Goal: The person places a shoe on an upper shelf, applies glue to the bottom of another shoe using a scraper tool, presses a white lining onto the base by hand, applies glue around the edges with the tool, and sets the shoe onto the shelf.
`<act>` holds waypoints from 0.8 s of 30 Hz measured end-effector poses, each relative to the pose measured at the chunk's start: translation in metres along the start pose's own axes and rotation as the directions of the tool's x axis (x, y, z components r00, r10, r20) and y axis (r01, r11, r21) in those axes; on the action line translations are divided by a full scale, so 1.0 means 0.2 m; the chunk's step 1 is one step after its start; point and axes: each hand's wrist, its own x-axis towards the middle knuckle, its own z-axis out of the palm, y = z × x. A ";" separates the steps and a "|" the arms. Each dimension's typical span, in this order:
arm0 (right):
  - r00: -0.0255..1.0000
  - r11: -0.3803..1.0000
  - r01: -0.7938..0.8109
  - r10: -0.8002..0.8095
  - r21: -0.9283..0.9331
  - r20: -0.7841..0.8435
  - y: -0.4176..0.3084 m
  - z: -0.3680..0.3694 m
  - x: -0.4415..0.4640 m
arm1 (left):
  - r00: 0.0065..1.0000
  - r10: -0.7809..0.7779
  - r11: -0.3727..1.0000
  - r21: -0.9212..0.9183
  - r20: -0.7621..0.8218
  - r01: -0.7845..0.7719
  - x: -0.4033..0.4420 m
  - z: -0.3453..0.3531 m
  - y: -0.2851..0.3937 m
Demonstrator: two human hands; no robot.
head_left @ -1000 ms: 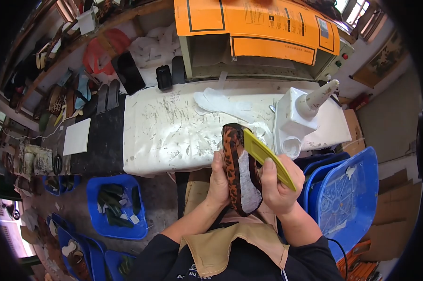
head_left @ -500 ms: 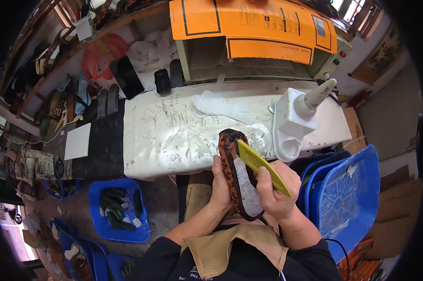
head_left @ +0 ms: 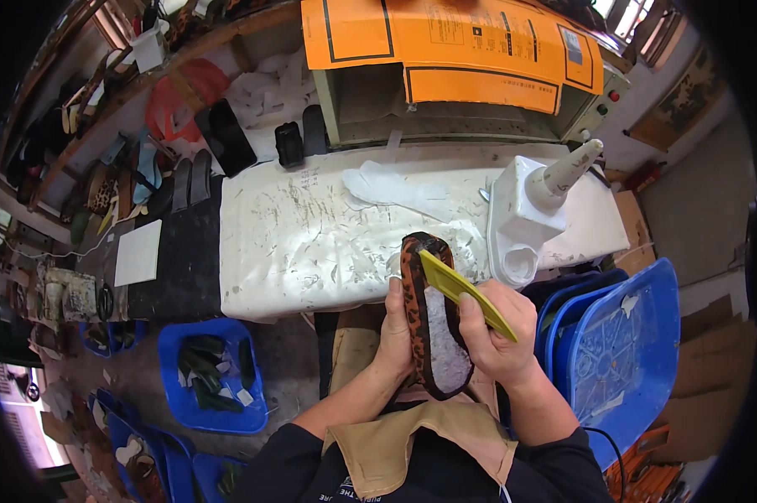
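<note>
Gripping a leopard-print shoe [head_left: 413, 306] with the left hand [head_left: 397, 339] here, thumb pressed along its side and the other fingers mostly tucked out of sight behind it. So the shoe's up in front of the tan apron [head_left: 378, 453], right at the near edge of the white-covered workbench [head_left: 269, 251], with its toe or heel end (can't tell which) pointing away from the body and the fuzzy greyish-white patch facing up.

Right hand [head_left: 500, 331] has its fingers wrapped around a flat yellow-green tool [head_left: 462, 291], thumb laid along the top. The tool slants across the shoe, and its far end sits at the dark far end of the shoe; can't really see how deep it goes, if at all.

On the bench past the shoe there's some white cut-out sheets [head_left: 391, 186], and off to the right a white container [head_left: 521, 210] with a grubby cone sticking up. Orange cardboard [head_left: 479, 50] hangs over the metal cabinet [head_left: 332, 109] at the back. Blue plastic tubs [head_left: 659, 335] are stacked down by the right arm.
</note>
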 end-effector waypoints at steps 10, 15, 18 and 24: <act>0.992 0.999 0.021 -0.025 0.033 0.122 0.02 -0.07 0.03 | 0.999 -0.046 0.999 -0.010 0.024 0.046 0.00 0.00 0.01; 0.983 1.000 0.022 -0.021 0.000 0.182 0.02 -0.11 0.03 | 0.999 -0.048 0.999 0.003 0.022 0.048 -0.01 0.03 0.03; 0.976 1.000 0.021 -0.018 -0.010 0.218 0.02 -0.12 0.03 | 0.999 -0.034 0.999 -0.008 -0.010 0.034 0.00 0.04 0.02; 0.942 0.997 -0.057 0.034 0.060 0.334 0.00 -0.21 0.06 | 0.992 -0.120 0.991 -0.064 -0.034 0.118 0.03 0.03 0.03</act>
